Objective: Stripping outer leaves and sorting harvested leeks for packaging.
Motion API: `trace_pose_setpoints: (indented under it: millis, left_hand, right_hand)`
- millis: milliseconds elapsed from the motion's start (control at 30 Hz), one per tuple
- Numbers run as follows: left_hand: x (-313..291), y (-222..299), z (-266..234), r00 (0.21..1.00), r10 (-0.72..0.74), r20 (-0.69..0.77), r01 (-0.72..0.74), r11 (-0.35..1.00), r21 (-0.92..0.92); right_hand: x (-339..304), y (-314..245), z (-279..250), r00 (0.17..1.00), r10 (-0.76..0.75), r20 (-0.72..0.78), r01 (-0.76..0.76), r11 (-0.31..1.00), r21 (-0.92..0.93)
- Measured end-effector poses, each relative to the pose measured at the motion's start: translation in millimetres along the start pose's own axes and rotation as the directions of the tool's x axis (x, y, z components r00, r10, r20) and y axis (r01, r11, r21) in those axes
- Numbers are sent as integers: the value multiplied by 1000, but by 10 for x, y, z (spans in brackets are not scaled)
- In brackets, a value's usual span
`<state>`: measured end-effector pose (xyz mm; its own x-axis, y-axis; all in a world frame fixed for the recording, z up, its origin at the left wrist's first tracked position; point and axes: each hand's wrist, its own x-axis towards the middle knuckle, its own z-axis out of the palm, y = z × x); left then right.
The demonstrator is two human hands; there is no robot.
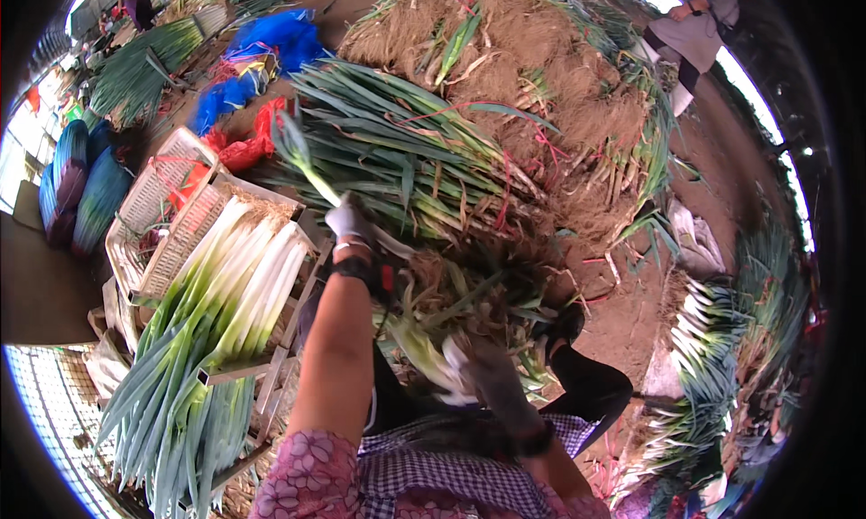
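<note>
My left hand [350, 221], in a pale glove, is closed around a long green onion [313, 178]. Its green leaves point up and left, and its white shank runs below the hand toward the lower right. Lower down, my right hand [494, 384], in a grey glove, is smeared by motion, so its fingers cannot be made out. It is beside pale stripped leaves [419, 343] heaped between my legs. To the left, a metal rack [242, 371] carries a stack of cleaned green onions [257, 262], white ends up and green leaves hanging down.
Ahead lies a heap of untrimmed green onions [397, 140], with a rooty pile [541, 59] beyond. White plastic crates [171, 217] stand left, near blue netting [271, 45] and red netting [262, 140]. More cleaned onions [699, 339] lie right. Another person [695, 32] is at the far right.
</note>
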<state>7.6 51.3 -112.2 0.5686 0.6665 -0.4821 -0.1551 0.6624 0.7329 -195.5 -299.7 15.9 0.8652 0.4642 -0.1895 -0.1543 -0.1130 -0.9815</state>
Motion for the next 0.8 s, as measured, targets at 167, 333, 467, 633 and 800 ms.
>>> trace_pose_setpoints:
  millis: [167,333,467,633,800]
  left_hand:
    - [-725,-134,507,949,123,292,-166,978,127]
    - [-1544,-28,749,900,17,435,4,999,-48]
    - [-743,584,449,895,10,446,35,995,-92]
    - [-1007,577,610,933,-133,335,65,976,208]
    - [-1076,629,514,934,-118,336,93,992,88]
  right_hand:
    - [212,-190,-570,994,-76,-73,27,851,-524]
    - [1146,55,-104,912,-405,-64,231,636,-736]
    - [1134,581,-189,924,-324,201,380,738,-557]
    - [1784,2024,-1702,977,201,73,-110,763,-637]
    - [3590,2188,-3141,839,169,-518,-521,525,-673]
